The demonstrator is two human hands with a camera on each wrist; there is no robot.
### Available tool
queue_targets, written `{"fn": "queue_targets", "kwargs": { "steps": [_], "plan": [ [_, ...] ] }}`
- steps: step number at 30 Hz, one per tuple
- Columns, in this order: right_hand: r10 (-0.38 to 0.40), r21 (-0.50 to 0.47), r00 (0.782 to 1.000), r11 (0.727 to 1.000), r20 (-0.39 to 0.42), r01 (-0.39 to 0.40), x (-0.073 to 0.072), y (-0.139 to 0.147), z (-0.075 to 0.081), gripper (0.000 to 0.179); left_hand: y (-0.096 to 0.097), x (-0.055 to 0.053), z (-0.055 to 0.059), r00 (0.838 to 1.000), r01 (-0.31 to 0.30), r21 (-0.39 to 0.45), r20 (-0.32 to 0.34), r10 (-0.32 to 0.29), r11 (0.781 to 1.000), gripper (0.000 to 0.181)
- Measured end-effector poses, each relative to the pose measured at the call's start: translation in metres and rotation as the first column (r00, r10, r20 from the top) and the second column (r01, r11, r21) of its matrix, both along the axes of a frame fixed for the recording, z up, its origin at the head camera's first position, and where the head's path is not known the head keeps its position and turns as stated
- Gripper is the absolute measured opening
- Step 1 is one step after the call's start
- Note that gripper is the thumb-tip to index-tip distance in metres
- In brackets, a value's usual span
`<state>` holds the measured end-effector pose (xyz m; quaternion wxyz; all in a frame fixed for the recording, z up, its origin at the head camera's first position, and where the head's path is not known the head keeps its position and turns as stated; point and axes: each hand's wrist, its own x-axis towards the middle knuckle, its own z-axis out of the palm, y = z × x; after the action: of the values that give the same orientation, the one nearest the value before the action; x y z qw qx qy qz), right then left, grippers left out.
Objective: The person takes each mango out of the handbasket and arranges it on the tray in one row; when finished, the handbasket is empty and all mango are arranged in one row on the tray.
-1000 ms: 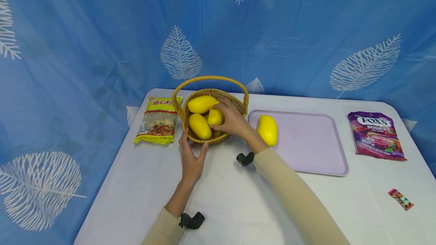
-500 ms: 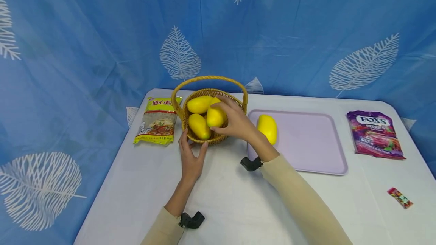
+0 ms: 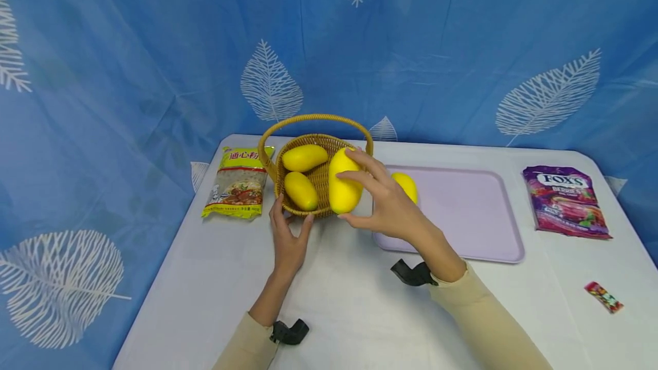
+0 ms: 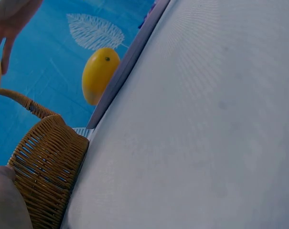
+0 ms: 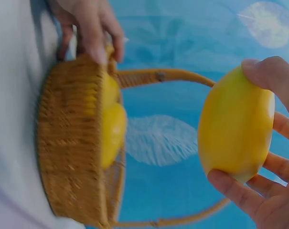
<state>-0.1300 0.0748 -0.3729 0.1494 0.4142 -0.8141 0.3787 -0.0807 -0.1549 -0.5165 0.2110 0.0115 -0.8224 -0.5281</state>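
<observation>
My right hand [image 3: 393,207] holds a yellow mango [image 3: 343,187] above the right side of the wicker basket [image 3: 321,179], thumb and fingers at its two ends and sides. In the right wrist view this mango [image 5: 235,126] is clear of the basket, greenish at one end. My left hand [image 3: 290,247] grips the basket's front left rim, thumb and fingers spread along it. Two more mangoes lie inside, one at the back [image 3: 305,158] and one in front [image 3: 301,192]. Another mango [image 3: 406,186] rests on the lilac tray [image 3: 468,216], partly hidden behind my right hand.
A yellow food packet [image 3: 237,184] lies left of the basket, close to its handle [image 3: 319,117]. Right of the tray is a purple candy bag [image 3: 565,203], with a small wrapped sweet [image 3: 604,297] nearer the front. Blue leaf-print cloth [image 3: 437,44] hangs behind the white table.
My right hand has lifted a mango out of the basket and moved right and toward me with it. My left hand has stayed at the basket rim.
</observation>
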Motion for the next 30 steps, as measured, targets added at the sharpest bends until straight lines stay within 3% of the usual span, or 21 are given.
{"fn": "queue_targets", "kwargs": {
  "steps": [6,12,18,25,30],
  "plan": [
    [-0.060,-0.061,0.998,0.996,-0.025,0.059,0.000,0.036,0.014,0.070,-0.001,0.001,0.002,1.000,-0.002,0.020,0.012,0.002,1.000,0.077],
    [-0.166,-0.039,0.986,0.985,0.016,0.166,-0.011,0.080,0.007,0.071,-0.001,0.000,0.002,1.000,0.000,0.018,0.014,0.000,1.000,0.076],
    [-0.235,0.064,0.969,0.971,0.077,0.231,-0.020,0.119,-0.013,0.071,0.001,0.000,0.001,1.000,0.007,0.051,0.005,-0.007,0.999,0.077],
    [-0.283,0.182,0.942,0.951,0.181,0.251,-0.028,0.151,-0.048,0.067,0.002,-0.002,0.000,1.000,-0.004,0.064,0.026,0.002,0.998,0.078],
    [-0.268,0.240,0.928,0.948,0.257,0.208,-0.027,0.161,-0.071,0.064,0.009,0.005,0.025,1.000,0.014,0.060,0.024,-0.016,0.998,0.073]
  ]
}}
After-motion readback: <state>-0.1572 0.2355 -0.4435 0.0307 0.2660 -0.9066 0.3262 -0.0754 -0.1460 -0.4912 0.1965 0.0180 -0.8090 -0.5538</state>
